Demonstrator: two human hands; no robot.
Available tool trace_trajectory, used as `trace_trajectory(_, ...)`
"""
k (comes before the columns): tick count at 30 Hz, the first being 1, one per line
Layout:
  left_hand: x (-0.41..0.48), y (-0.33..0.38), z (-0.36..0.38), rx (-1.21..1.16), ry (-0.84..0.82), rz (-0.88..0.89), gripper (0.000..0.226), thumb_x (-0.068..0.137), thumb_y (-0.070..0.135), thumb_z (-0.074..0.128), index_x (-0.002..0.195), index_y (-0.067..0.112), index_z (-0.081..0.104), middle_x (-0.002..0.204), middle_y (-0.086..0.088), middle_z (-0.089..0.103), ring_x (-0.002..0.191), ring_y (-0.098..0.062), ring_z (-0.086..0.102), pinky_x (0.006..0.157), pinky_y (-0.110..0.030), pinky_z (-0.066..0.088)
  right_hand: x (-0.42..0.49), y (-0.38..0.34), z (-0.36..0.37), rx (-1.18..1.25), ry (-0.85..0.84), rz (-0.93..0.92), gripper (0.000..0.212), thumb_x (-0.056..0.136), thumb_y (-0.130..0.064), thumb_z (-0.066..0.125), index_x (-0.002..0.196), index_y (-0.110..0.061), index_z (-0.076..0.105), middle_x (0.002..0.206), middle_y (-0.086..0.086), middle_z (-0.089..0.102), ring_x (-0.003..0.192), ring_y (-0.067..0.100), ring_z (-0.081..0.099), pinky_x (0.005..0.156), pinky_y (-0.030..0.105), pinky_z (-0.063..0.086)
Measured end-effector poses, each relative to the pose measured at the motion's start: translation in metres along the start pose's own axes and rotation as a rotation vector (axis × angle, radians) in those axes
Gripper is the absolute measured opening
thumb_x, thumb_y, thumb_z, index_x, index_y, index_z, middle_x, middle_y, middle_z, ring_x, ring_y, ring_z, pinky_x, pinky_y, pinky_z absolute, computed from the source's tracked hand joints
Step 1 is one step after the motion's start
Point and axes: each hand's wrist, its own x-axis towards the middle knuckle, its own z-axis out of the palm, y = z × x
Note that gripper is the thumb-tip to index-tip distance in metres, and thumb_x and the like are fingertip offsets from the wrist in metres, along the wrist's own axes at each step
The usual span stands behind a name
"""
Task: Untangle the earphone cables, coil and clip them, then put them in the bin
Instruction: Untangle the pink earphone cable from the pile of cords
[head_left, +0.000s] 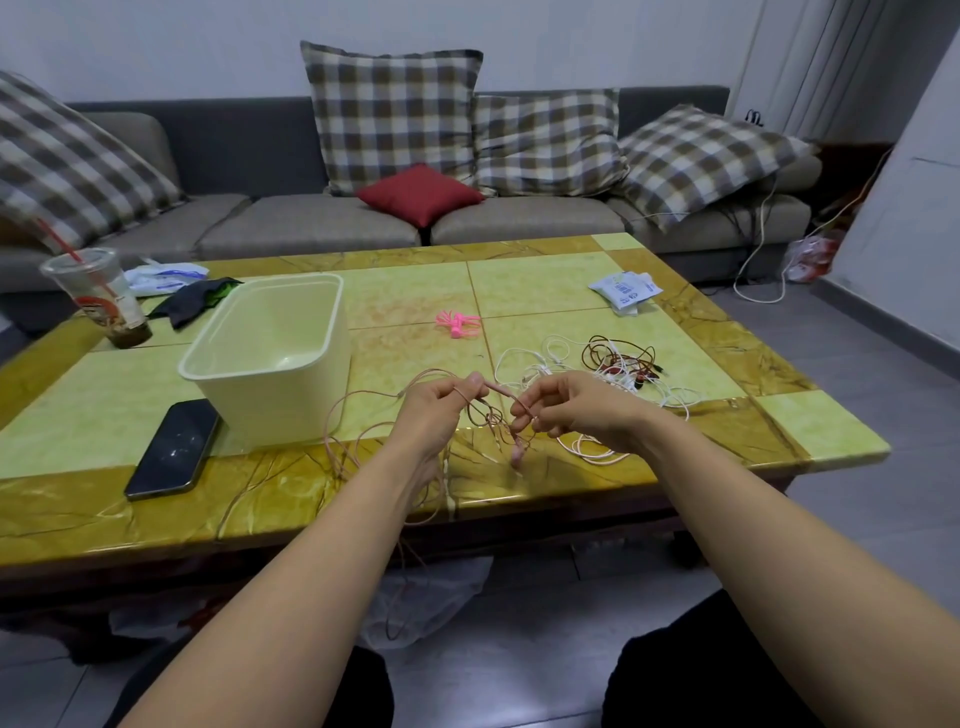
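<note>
Both hands hold a pink earphone cable (363, 431) just above the table's near edge. My left hand (434, 410) pinches it near the thumb, and my right hand (566, 405) pinches a loop a short way to the right. Long pink loops trail left of my left hand and hang down past the table edge. A tangle of white and dark red earphone cables (618, 366) lies on the table behind my right hand. The cream bin (311, 395) stands open to the left. Pink clips (457, 323) lie in a small heap at mid-table.
A black phone (174, 449) lies at the bin's near left. A plastic cup with a straw (101, 296), a dark cloth (195, 301) and a white packet (626, 291) sit further back. A grey sofa with checked cushions stands beyond the table.
</note>
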Motion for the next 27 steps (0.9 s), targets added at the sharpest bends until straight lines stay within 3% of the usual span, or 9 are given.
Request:
trace_trajectory(5,0.001,0.000,0.000,-0.043,0.065,0.021,0.023,0.097,0.029,0.057,0.085,0.012,0.068,0.100,0.001,0.058,0.088,-0.009,0.049,0.091,-0.027,0.034,0.001,-0.003,0.001,0.132,0.081,-0.038,0.030,0.089,0.012,0.049,0.110,-0.001,0.066,0.096,0.005,0.066,0.063,0.010,0.052,0.058,0.021,0.042)
trace_trajectory(8,0.001,0.003,-0.002,-0.054,0.059,-0.007,0.025,0.098,0.032,0.054,0.083,0.016,0.067,0.091,0.003,0.056,0.080,-0.010,0.046,0.079,-0.023,0.035,0.003,-0.002,0.000,0.126,0.178,-0.077,0.025,0.091,0.001,0.055,0.110,-0.008,0.069,0.103,-0.005,0.067,0.079,0.011,0.056,0.071,0.025,0.046)
trace_trajectory(10,-0.001,0.004,-0.001,-0.027,0.017,-0.006,0.026,0.099,0.033,0.052,0.081,0.018,0.065,0.094,0.001,0.061,0.083,-0.013,0.047,0.068,-0.023,0.032,0.003,0.001,-0.001,0.085,0.109,-0.047,0.020,0.094,-0.008,0.061,0.113,-0.009,0.068,0.109,0.001,0.069,0.085,0.012,0.058,0.075,0.027,0.047)
trace_trajectory(12,-0.004,0.006,0.002,-0.020,-0.029,0.000,0.027,0.100,0.031,0.049,0.080,0.018,0.062,0.093,-0.002,0.064,0.081,-0.012,0.050,0.065,-0.024,0.031,0.003,0.004,0.003,0.010,0.008,-0.037,0.017,0.094,-0.014,0.064,0.108,-0.006,0.070,0.103,0.009,0.071,0.082,0.011,0.057,0.073,0.025,0.046)
trace_trajectory(15,-0.004,0.007,0.003,-0.031,-0.025,0.007,0.026,0.101,0.032,0.048,0.083,0.018,0.061,0.079,0.000,0.062,0.067,-0.008,0.048,0.062,-0.024,0.032,0.004,0.004,0.005,-0.024,0.082,-0.084,0.017,0.095,-0.019,0.063,0.098,-0.007,0.074,0.085,0.001,0.073,0.072,0.007,0.057,0.068,0.022,0.044)
trace_trajectory(18,-0.002,0.007,0.002,-0.035,-0.020,0.004,0.027,0.101,0.032,0.047,0.082,0.018,0.061,0.067,0.004,0.051,0.058,-0.006,0.042,0.057,-0.022,0.031,0.006,0.002,0.001,0.139,0.176,-0.116,0.020,0.097,-0.020,0.059,0.099,-0.005,0.072,0.071,0.003,0.065,0.061,0.008,0.056,0.066,0.021,0.045)
trace_trajectory(21,0.000,0.004,0.002,-0.031,-0.048,-0.014,0.028,0.102,0.033,0.045,0.082,0.020,0.058,0.064,0.006,0.049,0.055,-0.005,0.041,0.057,-0.023,0.029,0.005,-0.001,0.001,0.315,0.132,-0.098,0.021,0.100,-0.020,0.054,0.097,-0.005,0.067,0.059,0.001,0.056,0.053,0.016,0.057,0.065,0.027,0.047)
trace_trajectory(23,0.002,0.003,0.002,-0.054,-0.073,-0.037,0.027,0.102,0.035,0.046,0.083,0.019,0.058,0.061,0.008,0.049,0.053,-0.006,0.041,0.056,-0.024,0.028,0.004,-0.003,0.003,0.379,0.100,-0.056,0.021,0.102,-0.022,0.050,0.093,-0.007,0.063,0.054,-0.002,0.048,0.048,0.015,0.053,0.056,0.029,0.040)
trace_trajectory(27,0.003,0.001,0.006,-0.217,-0.145,-0.108,0.024,0.101,0.032,0.049,0.086,0.014,0.055,0.054,0.008,0.045,0.041,-0.004,0.034,0.044,-0.015,0.024,0.002,-0.007,0.004,0.432,0.084,-0.020,0.023,0.102,-0.023,0.048,0.088,-0.009,0.060,0.051,-0.005,0.036,0.045,0.010,0.038,0.047,0.021,0.036)
